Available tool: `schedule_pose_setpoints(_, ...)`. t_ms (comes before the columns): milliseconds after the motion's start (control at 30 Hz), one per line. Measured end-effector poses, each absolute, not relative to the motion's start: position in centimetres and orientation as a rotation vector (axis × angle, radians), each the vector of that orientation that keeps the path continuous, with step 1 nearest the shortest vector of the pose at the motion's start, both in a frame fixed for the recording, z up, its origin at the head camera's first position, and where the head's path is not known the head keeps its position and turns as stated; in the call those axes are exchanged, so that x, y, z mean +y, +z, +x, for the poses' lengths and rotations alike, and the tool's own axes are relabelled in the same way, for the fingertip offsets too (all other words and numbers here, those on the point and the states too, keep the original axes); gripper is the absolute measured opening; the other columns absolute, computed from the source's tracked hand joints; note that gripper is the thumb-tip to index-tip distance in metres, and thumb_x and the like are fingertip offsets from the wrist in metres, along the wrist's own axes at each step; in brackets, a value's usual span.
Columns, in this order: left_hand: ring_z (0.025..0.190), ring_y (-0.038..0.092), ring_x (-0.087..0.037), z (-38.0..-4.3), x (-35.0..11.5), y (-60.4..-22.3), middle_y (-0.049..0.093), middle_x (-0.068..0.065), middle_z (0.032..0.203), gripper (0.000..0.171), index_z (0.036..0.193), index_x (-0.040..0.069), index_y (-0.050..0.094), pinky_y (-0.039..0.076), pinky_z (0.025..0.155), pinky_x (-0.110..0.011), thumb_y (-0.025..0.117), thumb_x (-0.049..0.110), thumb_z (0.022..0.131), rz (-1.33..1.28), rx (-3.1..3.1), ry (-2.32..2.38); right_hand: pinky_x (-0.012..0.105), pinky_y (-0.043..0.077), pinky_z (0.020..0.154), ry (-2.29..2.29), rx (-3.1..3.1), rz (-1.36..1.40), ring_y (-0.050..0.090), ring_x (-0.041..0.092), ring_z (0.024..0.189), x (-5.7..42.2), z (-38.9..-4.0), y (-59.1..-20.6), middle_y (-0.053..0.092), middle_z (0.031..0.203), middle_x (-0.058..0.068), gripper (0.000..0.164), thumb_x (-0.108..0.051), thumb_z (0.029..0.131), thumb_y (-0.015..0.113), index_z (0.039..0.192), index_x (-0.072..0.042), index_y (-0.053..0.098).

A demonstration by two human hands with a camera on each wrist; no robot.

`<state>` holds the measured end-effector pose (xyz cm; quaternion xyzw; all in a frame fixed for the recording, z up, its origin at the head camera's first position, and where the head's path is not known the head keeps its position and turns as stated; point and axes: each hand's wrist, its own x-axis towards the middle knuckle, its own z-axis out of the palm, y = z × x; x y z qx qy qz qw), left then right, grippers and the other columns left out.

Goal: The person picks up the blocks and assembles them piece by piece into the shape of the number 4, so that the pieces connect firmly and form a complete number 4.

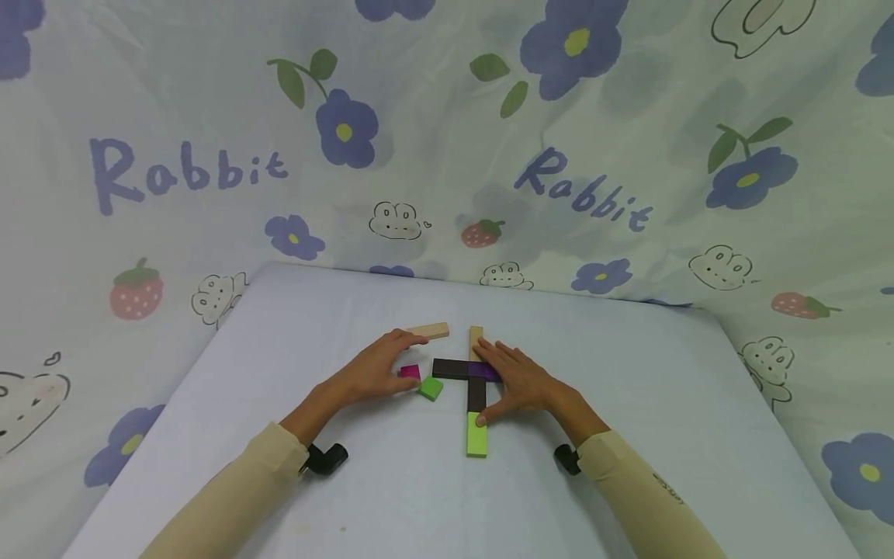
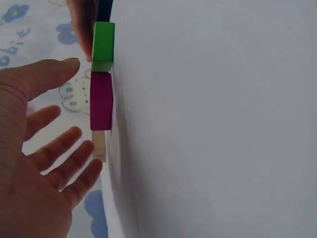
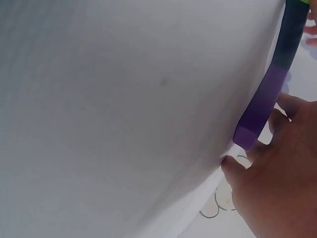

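Flat blocks form a cross on the white table. A pale wooden block (image 1: pixel 476 335) is at its top, a dark block (image 1: pixel 449 369) forms its left arm, and a purple block (image 1: pixel 480 370) sits in the middle. Below come a second dark block (image 1: pixel 476 394) and a lime block (image 1: pixel 477 444). My right hand (image 1: pixel 520 382) lies over the right side, fingertips at the pale block and thumb at the lime one. With fingers spread and nothing held, my left hand (image 1: pixel 373 367) hovers beside a magenta block (image 2: pixel 101 101) and a green block (image 2: pixel 103 47).
Another pale wooden block (image 1: pixel 434 331) lies behind the left fingertips. The white table (image 1: pixel 391 497) ends at a printed curtain (image 1: pixel 433 155) on the far side. Black wrist devices (image 1: pixel 328 459) show under both sleeves.
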<state>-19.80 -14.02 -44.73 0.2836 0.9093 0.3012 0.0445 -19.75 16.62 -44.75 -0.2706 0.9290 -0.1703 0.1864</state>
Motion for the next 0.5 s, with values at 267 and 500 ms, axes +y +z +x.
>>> schedule_pose_setpoints(267,0.117,0.055,-0.027,-19.2,-15.0,-44.9,0.055,-0.013,0.135,0.072,0.146,0.008,0.05,0.048,0.101,-0.048,0.083,0.024,0.084,0.828,2.772,0.917,0.053,0.008,0.122,-0.489,2.607,-0.754,0.006,0.029,0.155,16.6,-19.7,-44.9,0.007,0.17,-0.001,0.13,-0.069,0.066,0.084,0.164,-0.019,0.015)
schedule_pose_setpoints(500,0.115,0.056,-0.027,-19.0,-15.2,-44.8,0.056,-0.013,0.133,0.075,0.146,0.005,0.049,0.05,0.098,-0.048,0.084,0.025,0.083,0.822,2.755,0.911,0.053,0.008,0.122,-0.504,2.6,-0.763,0.007,0.03,0.155,16.8,-19.8,-44.9,0.007,0.17,0.0,0.13,-0.067,0.066,0.085,0.164,-0.018,0.015)
